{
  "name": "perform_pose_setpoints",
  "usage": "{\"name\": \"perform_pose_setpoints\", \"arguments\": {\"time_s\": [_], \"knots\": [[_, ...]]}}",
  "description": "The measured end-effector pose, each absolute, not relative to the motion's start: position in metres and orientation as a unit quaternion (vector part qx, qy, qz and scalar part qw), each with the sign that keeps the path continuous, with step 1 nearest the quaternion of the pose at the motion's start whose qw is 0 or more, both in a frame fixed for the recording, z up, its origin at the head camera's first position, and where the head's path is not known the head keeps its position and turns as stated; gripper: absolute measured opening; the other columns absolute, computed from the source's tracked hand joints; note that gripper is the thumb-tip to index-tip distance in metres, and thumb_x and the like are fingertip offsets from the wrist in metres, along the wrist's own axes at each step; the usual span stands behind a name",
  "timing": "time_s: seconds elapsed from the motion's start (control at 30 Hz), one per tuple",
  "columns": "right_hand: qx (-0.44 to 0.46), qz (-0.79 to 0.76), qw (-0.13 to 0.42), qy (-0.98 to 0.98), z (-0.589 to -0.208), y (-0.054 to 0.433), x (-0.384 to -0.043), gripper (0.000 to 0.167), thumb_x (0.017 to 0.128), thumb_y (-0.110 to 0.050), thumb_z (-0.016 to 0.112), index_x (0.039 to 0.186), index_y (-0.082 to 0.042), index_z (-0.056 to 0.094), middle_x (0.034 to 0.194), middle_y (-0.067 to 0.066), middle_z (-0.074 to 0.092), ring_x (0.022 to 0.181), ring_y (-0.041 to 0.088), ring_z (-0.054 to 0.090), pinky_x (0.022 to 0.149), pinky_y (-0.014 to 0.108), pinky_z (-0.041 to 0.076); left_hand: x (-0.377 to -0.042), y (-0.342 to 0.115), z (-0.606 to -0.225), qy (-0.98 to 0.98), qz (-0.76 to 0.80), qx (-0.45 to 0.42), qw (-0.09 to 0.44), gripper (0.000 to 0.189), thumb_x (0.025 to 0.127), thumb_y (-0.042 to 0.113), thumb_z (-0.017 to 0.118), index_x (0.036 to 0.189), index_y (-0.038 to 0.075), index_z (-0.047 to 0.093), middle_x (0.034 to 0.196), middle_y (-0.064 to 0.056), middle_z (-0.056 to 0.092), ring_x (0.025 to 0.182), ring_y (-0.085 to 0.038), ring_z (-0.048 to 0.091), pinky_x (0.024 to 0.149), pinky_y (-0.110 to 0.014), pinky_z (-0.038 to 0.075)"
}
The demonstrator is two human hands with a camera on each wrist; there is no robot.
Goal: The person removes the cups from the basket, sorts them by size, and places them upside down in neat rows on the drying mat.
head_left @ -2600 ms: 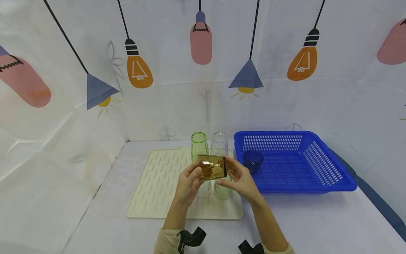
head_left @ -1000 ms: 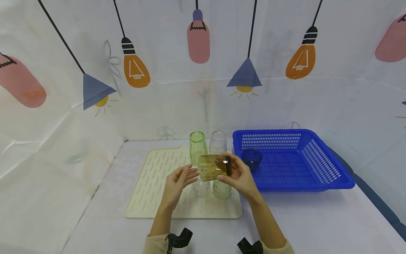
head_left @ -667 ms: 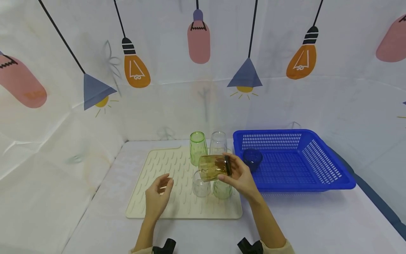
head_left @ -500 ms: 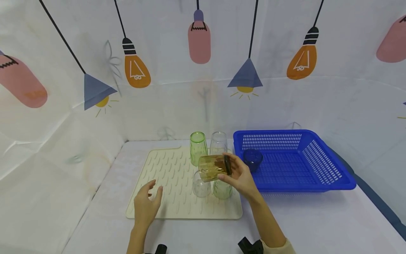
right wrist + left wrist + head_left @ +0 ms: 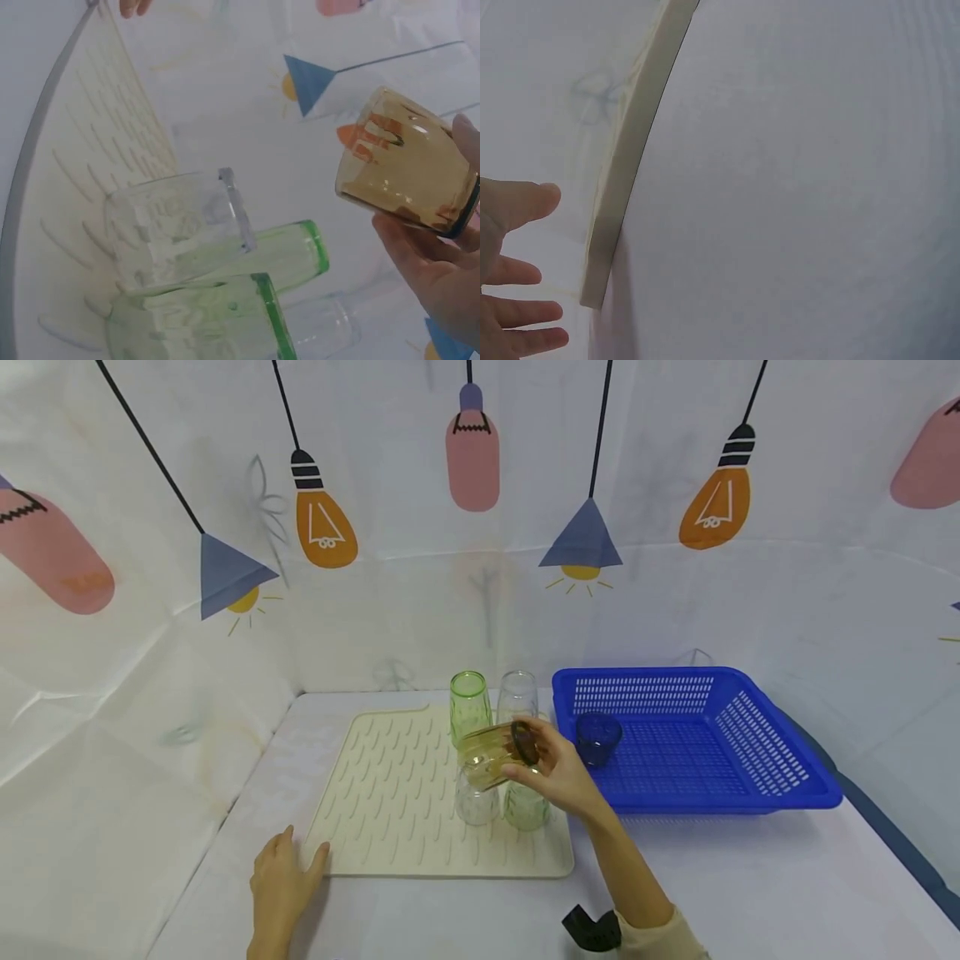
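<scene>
My right hand [image 5: 555, 768] grips an amber drinking glass [image 5: 487, 753] round its thick dark end, holding it sideways above the mat. In the head view the glass slants down to the left and overlaps the clear glass [image 5: 477, 803] below it. Its thin-walled end points away from the fingers in the right wrist view. A pale green glass [image 5: 527, 807] stands beside the clear one; a taller green glass [image 5: 469, 706] and a clear tumbler [image 5: 517, 693] stand behind. My left hand [image 5: 281, 881], holding nothing, has its fingers extended near the front left corner of the ridged cream mat [image 5: 390, 827].
A blue slatted basket [image 5: 697, 802] stands right of the mat, with a dark blue glass [image 5: 598, 737] at its left side. A white sheet [image 5: 405, 610] printed with lamps hangs behind the white-covered table [image 5: 712, 893].
My left hand let go of the amber glass and moved left and toward me, to the mat's front corner. The right hand kept the glass and has just tilted its free end downward.
</scene>
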State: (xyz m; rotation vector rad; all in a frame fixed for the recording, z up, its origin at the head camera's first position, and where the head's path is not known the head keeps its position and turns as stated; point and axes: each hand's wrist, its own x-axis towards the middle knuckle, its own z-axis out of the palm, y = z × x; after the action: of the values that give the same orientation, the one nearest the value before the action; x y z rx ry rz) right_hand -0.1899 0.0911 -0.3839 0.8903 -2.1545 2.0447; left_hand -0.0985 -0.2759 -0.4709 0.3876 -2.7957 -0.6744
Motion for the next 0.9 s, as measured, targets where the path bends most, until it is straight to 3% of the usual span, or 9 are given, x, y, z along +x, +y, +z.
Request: {"name": "perform_pose_setpoints", "arguments": {"time_s": [0.23, 0.37, 0.53, 0.77, 0.9], "knots": [[0.296, 0.605, 0.004, -0.739, -0.376, 0.083, -0.195, 0.065, 0.082, -0.009, 0.073, 0.137, 0.0, 0.041, 0.121, 0.02, 0.054, 0.101, 0.025, 0.059, 0.088, 0.026, 0.052, -0.097, -0.292, -0.483, -0.954, -0.259, 0.147, 0.025, 0.073, 0.089, 0.026, 0.06, 0.131, -0.025, 0.027, 0.131, -0.048, 0.029, 0.122, -0.06, 0.03, 0.104, -0.066, 0.024], [0.301, 0.586, -0.002, -0.752, -0.374, 0.078, -0.197, 0.065, 0.081, -0.011, 0.074, 0.137, -0.002, 0.042, 0.122, 0.018, 0.055, 0.103, 0.026, 0.059, 0.09, 0.029, 0.051, -0.096, -0.299, -0.49, -0.949, -0.279, 0.148, 0.014, 0.073, 0.089, 0.028, 0.061, 0.134, -0.019, 0.03, 0.136, -0.044, 0.025, 0.127, -0.058, 0.024, 0.107, -0.064, 0.017], [0.302, 0.57, -0.009, -0.764, -0.372, 0.074, -0.198, 0.065, 0.081, -0.011, 0.074, 0.137, -0.002, 0.042, 0.125, 0.017, 0.054, 0.108, 0.027, 0.058, 0.095, 0.035, 0.049, -0.096, -0.305, -0.496, -0.944, -0.298, 0.132, 0.052, 0.066, 0.086, 0.025, 0.066, 0.132, -0.014, 0.039, 0.136, -0.035, 0.033, 0.129, -0.052, 0.028, 0.108, -0.062, 0.02], [0.302, 0.554, -0.018, -0.775, -0.372, 0.066, -0.202, 0.066, 0.081, -0.013, 0.074, 0.136, -0.001, 0.042, 0.127, 0.017, 0.052, 0.11, 0.028, 0.058, 0.096, 0.04, 0.049, -0.095, -0.308, -0.506, -0.936, -0.313, 0.07, 0.146, 0.052, 0.083, 0.014, 0.07, 0.122, -0.015, 0.051, 0.123, -0.037, 0.046, 0.12, -0.056, 0.037, 0.102, -0.067, 0.024], [0.311, 0.545, -0.017, -0.778, -0.372, 0.061, -0.204, 0.067, 0.081, -0.015, 0.074, 0.138, 0.0, 0.04, 0.131, 0.018, 0.05, 0.111, 0.028, 0.057, 0.095, 0.039, 0.049, -0.094, -0.307, -0.509, -0.932, -0.316, 0.059, 0.168, 0.048, 0.083, 0.011, 0.07, 0.12, -0.014, 0.053, 0.12, -0.036, 0.05, 0.118, -0.057, 0.038, 0.103, -0.067, 0.021]]}}
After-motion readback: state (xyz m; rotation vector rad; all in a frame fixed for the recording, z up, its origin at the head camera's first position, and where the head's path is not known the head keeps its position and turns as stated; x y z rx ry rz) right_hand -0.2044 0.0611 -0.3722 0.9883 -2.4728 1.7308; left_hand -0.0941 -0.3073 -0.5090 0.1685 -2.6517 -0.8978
